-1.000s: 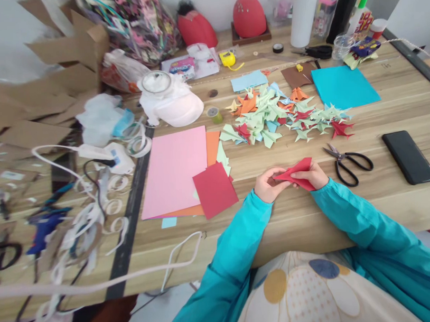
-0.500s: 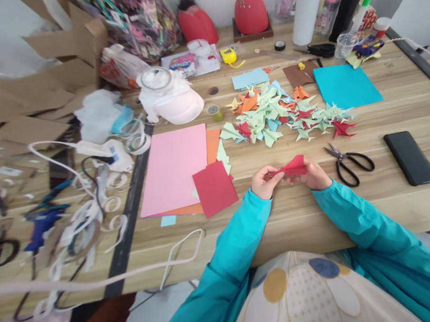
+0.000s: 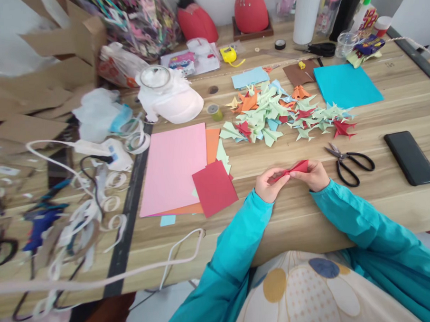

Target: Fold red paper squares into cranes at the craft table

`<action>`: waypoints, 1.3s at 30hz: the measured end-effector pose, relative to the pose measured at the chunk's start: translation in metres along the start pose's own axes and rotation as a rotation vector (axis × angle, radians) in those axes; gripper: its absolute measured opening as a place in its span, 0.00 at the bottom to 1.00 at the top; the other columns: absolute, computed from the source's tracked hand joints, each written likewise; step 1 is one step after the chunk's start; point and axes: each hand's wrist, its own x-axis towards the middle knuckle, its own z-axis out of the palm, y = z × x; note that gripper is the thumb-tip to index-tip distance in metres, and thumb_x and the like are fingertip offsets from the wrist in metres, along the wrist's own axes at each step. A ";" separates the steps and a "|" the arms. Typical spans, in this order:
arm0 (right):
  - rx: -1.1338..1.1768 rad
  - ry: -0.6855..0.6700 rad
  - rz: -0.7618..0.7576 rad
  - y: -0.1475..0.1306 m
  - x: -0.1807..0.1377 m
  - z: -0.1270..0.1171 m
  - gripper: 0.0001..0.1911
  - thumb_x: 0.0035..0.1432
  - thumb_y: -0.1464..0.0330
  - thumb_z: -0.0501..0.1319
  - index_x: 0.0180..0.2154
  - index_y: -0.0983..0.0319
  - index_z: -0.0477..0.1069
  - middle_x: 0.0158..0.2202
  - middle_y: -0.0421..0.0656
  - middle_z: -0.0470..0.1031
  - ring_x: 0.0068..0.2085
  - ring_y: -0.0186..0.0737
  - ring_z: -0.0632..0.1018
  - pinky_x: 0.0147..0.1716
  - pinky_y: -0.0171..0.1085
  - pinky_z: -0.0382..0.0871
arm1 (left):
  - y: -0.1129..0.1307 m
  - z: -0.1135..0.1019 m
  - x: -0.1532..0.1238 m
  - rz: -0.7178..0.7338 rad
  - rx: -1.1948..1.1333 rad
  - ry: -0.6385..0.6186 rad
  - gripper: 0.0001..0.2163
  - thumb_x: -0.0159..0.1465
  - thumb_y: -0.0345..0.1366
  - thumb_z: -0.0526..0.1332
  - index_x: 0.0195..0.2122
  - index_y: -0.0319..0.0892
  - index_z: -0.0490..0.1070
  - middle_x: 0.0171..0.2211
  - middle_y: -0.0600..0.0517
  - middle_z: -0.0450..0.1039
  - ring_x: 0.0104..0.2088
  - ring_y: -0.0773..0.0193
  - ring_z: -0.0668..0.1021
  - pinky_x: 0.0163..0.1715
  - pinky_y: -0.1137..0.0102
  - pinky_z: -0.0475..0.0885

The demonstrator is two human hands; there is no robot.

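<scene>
Between left hand (image 3: 267, 185) and right (image 3: 318, 176) sits red paper (image 3: 301, 166).

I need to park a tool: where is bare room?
Bare wood shows between the turquoise paper and phone, between phone and right sleeve, and narrowly between the red square and left hand. Crowded: left-end cables, folded-paper pile.

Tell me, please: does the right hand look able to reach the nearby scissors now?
Probably yes: the scissors lie close beside the right hand with nothing visible between, though it grips the folded red paper and would likely release that first.
</scene>
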 end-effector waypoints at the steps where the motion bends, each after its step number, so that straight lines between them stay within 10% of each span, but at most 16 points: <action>1: -0.007 -0.020 -0.009 0.000 0.000 0.000 0.07 0.41 0.66 0.69 0.22 0.62 0.74 0.23 0.41 0.76 0.27 0.36 0.76 0.29 0.35 0.71 | 0.000 0.000 0.000 0.030 0.016 -0.004 0.10 0.50 0.39 0.66 0.29 0.38 0.72 0.27 0.51 0.72 0.25 0.66 0.76 0.26 0.71 0.73; 29: -0.075 -0.165 0.055 -0.006 -0.006 0.006 0.12 0.45 0.61 0.66 0.24 0.64 0.75 0.24 0.43 0.76 0.25 0.35 0.74 0.25 0.33 0.68 | 0.009 -0.004 -0.001 0.130 0.090 -0.006 0.09 0.52 0.36 0.64 0.20 0.38 0.69 0.21 0.54 0.66 0.20 0.70 0.70 0.20 0.73 0.65; 39: -0.069 -0.002 0.069 -0.004 -0.005 0.006 0.11 0.43 0.60 0.67 0.21 0.62 0.74 0.21 0.40 0.73 0.24 0.33 0.71 0.26 0.34 0.66 | 0.007 -0.004 -0.002 0.170 0.189 -0.004 0.08 0.53 0.35 0.64 0.20 0.38 0.69 0.19 0.53 0.66 0.21 0.69 0.69 0.23 0.73 0.65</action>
